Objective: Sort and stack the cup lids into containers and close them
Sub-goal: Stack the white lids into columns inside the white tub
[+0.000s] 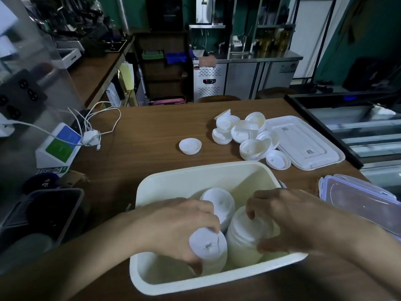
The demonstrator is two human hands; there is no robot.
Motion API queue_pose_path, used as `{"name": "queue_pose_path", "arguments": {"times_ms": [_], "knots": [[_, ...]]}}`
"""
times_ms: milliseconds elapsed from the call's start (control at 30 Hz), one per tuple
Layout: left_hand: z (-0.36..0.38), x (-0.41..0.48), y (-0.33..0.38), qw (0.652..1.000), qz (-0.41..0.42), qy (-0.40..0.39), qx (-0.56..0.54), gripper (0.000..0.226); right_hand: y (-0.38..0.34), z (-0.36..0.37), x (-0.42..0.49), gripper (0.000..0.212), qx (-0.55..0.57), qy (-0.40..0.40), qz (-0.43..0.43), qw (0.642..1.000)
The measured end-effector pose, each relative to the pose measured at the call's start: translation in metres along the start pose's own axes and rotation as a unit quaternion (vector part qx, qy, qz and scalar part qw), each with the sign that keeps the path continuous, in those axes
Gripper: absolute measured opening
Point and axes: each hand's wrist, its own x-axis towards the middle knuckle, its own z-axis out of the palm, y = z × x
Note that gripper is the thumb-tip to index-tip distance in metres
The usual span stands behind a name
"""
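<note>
White lid stacks [208, 246] gripped, left hand [173, 224], right hand [288, 216]

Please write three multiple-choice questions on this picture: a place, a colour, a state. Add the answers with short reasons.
1. Where does the flat white container lid lie?
A. on the floor
B. on the table, right of the loose cup lids
C. on a shelf

2. What colour are the clips of the clear lid?
A. red
B. green
C. purple

3. How is the cream container?
A. open
B. closed
C. overturned

Answers: 1 B, it lies flat beside the pile; 2 C, purple clips show at its rim; 3 A, the left hand and right hand grip lid stacks inside it.
</note>
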Motion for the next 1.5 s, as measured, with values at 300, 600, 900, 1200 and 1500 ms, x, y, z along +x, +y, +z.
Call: {"name": "queue_pose_path", "arguments": {"times_ms": [300,600,900,1200,1500], "knots": [[0.004,-0.001,-0.008,0.998,-0.012,0.021,-0.052,0.052,0.004,0.006,0.011,0.054,0.031,-0.009,-0.023,0.999],[0.01,0.006,-0.009,0.999,-0.004,-0.002,-0.032,0.058,0.0,0.017,0.024,0.06,-0.008,-0.02,-0.018,1.0],[0.014,0.008,-0.007,1.0,-0.01,-0.013,0.011,0.054,-0.004,0.014,0.036,0.077,-0.043,-0.021,-0.021,0.999],[-0.024,0.002,-0.014,0.994,0.007,0.074,-0.083,0.053,0.017,-0.009,0.025,0.062,0.078,0.078,-0.064,0.992],[-0.069,0.028,-0.076,0.939,-0.024,0.247,-0.24,0.014,0.057,-0.04,0.065,0.043,0.225,0.256,-0.085,0.936]]}}
